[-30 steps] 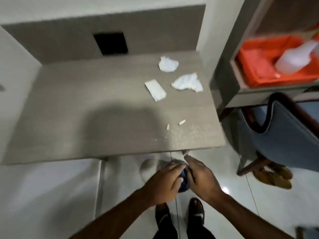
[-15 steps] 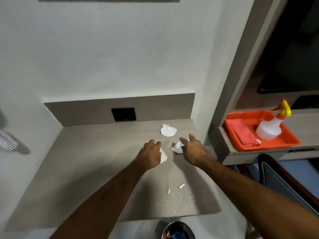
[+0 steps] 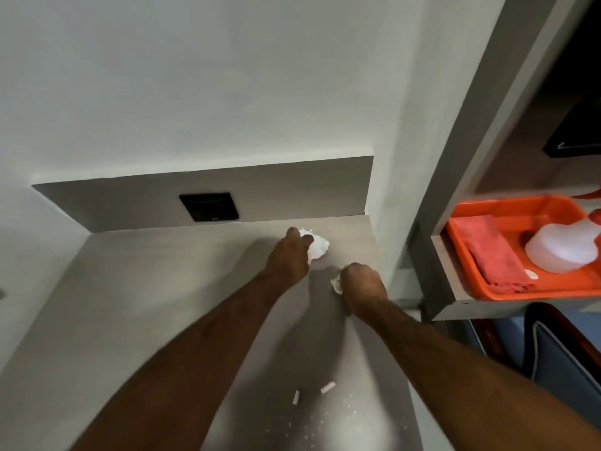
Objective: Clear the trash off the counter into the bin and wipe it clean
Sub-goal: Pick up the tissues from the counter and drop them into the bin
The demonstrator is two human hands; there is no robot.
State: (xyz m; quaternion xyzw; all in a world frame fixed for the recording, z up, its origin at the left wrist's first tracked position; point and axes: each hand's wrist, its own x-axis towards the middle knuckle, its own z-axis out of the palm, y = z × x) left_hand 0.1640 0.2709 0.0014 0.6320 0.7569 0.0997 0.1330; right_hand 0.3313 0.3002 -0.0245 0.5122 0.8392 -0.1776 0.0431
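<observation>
**Both fists closed on paper scraps**

The left hand (image 3: 289, 255) clutches a crumpled white tissue (image 3: 317, 247) near the frame's centre, by the counter's (image 3: 146, 288) back edge. The right hand (image 3: 362, 283) is balled around another paper wad (image 3: 336, 284) just beside it. Two small white bits (image 3: 327, 388) and crumbs lie lower centre.

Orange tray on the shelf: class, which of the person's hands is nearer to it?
Right. The right hand is fisted on paper at the counter's right side, close to the shelf holding the orange tray. The left hand grips paper farther left.
</observation>
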